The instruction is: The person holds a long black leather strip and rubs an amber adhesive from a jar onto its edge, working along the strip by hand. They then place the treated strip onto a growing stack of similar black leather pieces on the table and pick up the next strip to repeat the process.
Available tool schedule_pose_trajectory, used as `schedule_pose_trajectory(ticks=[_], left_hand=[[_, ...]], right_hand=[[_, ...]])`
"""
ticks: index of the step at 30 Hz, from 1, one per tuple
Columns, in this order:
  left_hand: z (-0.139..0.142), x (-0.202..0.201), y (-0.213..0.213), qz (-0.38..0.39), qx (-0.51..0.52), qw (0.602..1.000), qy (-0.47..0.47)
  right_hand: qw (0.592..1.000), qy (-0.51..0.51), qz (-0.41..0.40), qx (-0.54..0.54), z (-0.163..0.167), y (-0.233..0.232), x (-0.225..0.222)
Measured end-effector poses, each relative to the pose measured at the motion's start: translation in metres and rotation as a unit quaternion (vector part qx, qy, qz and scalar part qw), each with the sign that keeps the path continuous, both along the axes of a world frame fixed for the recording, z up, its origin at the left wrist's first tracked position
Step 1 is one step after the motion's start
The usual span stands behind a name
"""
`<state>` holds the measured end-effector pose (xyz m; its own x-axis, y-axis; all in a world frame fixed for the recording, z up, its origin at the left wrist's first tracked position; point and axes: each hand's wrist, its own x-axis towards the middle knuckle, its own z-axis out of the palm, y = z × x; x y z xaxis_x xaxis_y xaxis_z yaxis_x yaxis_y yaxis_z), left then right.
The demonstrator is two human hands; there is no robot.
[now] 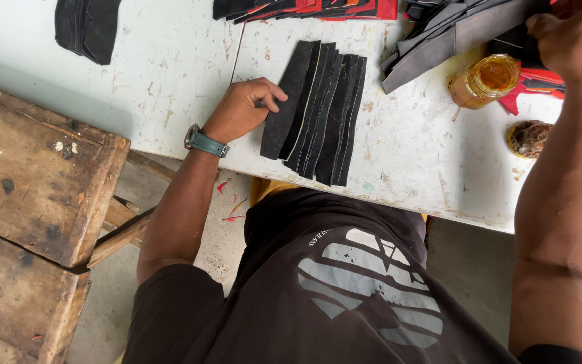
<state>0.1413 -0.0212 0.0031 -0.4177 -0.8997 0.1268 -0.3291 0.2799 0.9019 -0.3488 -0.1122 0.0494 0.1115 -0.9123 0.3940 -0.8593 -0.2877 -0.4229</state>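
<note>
Several long black leather strips (318,111) lie fanned out side by side on the white, scratched table (170,74). My left hand (244,108), with a green-strapped watch on its wrist, pinches the left edge of the leftmost strip. My right hand (574,34) reaches to the far right corner, its fingers curled on a pile of dark grey and black cut pieces (453,30). My black printed shirt fills the lower middle of the view.
An open jar of amber glue (490,79) stands right of the strips, its lid (528,138) nearby. Red and black pieces (318,8) line the far edge; more black pieces (87,27) lie far left. A worn wooden bench (28,175) stands at my left.
</note>
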Motion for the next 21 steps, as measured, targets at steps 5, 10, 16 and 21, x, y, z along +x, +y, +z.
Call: schedule_pose_trajectory(ticks=[5,10,16,21], left_hand=[[0.024,0.006,-0.002,-0.051,-0.094,0.988,-0.114],[0.085,-0.041,-0.002,0.073,-0.235,0.969,-0.018],[0.100,-0.157,-0.007,-0.064,-0.195,0.972,0.113],[0.078,-0.159,0.002,-0.099,-0.063,0.954,0.275]], right_hand=[[0.972,-0.208,0.060,0.090,-0.002,0.006,-0.006],[0.952,-0.265,0.057,0.140,0.041,0.043,0.010],[0.950,-0.263,0.119,0.120,0.099,0.098,0.048],[0.988,0.014,0.125,0.090,0.110,0.114,0.045]])
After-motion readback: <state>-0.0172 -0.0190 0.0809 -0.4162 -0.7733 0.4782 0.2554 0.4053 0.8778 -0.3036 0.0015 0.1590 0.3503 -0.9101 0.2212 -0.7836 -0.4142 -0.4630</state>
